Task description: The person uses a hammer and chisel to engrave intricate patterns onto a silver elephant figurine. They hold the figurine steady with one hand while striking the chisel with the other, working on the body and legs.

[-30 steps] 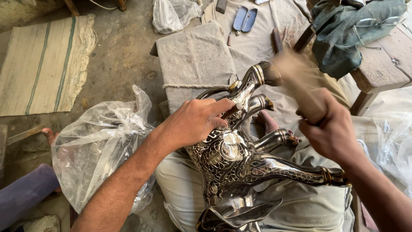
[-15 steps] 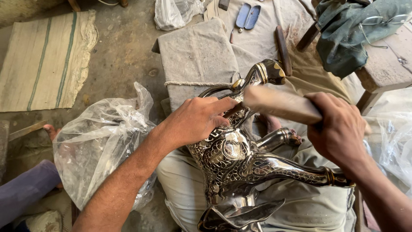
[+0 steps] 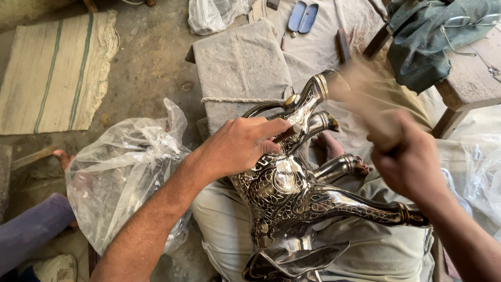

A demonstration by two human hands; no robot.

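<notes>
A dark metal animal figure (image 3: 282,188) with fine silver engraving lies across my lap, its legs pointing right and up. My left hand (image 3: 237,146) rests on its body and pinches a thin brown chisel (image 3: 286,134) against the metal. To the right, my right hand (image 3: 407,162) is closed around the handle of a wooden mallet (image 3: 360,89). The mallet is blurred by motion above the figure's upper leg. My bare foot (image 3: 329,143) shows behind the figure.
A crumpled clear plastic bag (image 3: 120,172) lies at my left. A cloth-wrapped block (image 3: 240,68) sits ahead and a striped mat (image 3: 52,73) at the far left. A wooden bench with green cloth (image 3: 433,36) stands top right. Another person's leg (image 3: 31,230) is at bottom left.
The mallet came down onto the chisel half a second ago and is now lifted off it, blurred. My left hand and the figure have stayed in place.
</notes>
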